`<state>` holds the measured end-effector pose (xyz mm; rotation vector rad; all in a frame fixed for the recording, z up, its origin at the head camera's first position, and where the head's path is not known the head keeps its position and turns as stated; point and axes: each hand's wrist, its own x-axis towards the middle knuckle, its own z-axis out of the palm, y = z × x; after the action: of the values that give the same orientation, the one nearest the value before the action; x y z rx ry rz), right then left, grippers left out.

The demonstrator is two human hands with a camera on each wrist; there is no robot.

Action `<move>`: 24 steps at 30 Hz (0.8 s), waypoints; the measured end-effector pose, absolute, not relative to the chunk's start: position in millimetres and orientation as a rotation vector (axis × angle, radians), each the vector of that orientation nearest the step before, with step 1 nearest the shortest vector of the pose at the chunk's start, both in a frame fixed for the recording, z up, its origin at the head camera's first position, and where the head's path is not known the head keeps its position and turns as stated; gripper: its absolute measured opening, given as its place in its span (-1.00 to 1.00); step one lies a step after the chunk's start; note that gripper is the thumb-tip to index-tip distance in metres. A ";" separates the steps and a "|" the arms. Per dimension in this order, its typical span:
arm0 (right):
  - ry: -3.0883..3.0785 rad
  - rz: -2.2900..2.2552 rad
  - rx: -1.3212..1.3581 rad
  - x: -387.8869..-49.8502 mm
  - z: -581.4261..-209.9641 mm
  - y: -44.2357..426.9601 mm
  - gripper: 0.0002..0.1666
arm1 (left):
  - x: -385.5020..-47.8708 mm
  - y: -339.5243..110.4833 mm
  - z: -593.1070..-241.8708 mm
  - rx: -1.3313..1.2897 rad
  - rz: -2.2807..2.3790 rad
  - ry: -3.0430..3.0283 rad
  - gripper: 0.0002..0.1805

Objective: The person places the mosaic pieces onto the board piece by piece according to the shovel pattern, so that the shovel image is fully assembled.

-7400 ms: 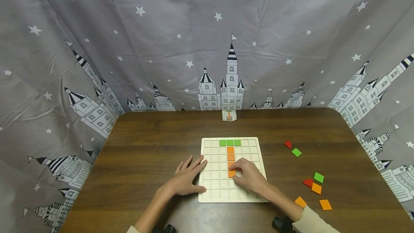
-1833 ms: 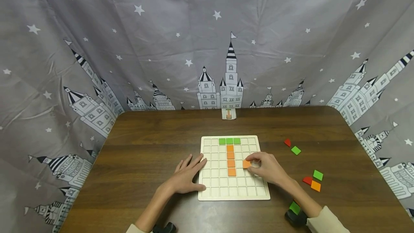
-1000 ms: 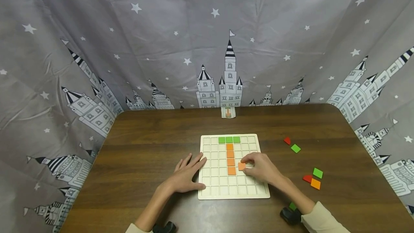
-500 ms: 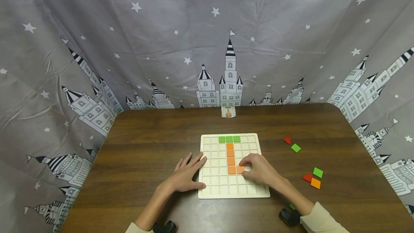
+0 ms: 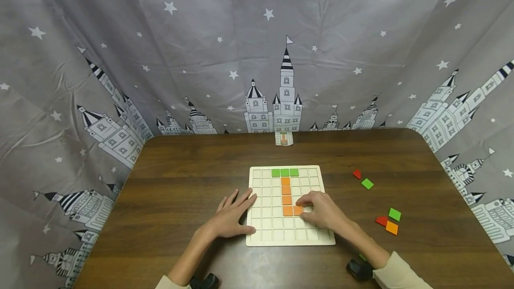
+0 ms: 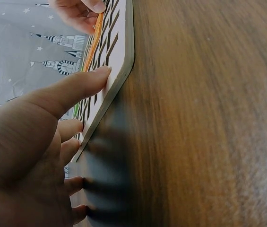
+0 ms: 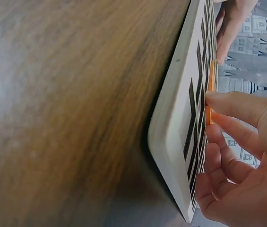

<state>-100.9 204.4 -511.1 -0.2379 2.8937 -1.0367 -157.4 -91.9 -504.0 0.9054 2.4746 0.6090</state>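
A pale wooden grid board (image 5: 265, 237) lies on the table. Three green square tiles (image 5: 285, 172) fill cells in its far row, and several orange square tiles (image 5: 287, 200) run in a column towards the person. The right hand (image 5: 322, 211) pinches another orange tile (image 5: 298, 210) between thumb and fingers, at the cell right of the column's nearest tile; the right wrist view shows its thin edge (image 7: 208, 115) at the board surface. With fingers spread, the left hand (image 5: 227, 222) rests on the board's left edge, thumb (image 6: 95, 80) on top near the corner.
To the right lie a red quarter-round piece (image 5: 357, 174), a green tile (image 5: 367, 183), and a group of green (image 5: 395, 214), red (image 5: 382, 220) and orange (image 5: 391, 228) pieces. A green sliver (image 5: 362, 257) shows by the right wrist. A small pattern card (image 5: 283, 138) stands at the far edge.
The right hand left the orange column, picked up another orange tile and carried it leftward over the board to the column's side. In the last half second it barely moves. The left hand stays put.
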 end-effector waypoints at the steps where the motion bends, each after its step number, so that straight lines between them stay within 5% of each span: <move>1: 2.894 -1.038 -0.241 -100.8 -511.1 204.7 -0.72 | -157.4 -91.8 -503.7 0.908 0.613 2.475 -0.02; 24: 2.951 -1.123 -0.289 -89.5 -504.9 236.8 -0.66 | -156.7 -92.7 -501.1 0.927 0.641 2.461 -0.02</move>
<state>-89.5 236.8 -504.9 -0.2886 2.9506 -1.1234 -156.7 -92.7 -501.1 0.9273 2.4615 0.6407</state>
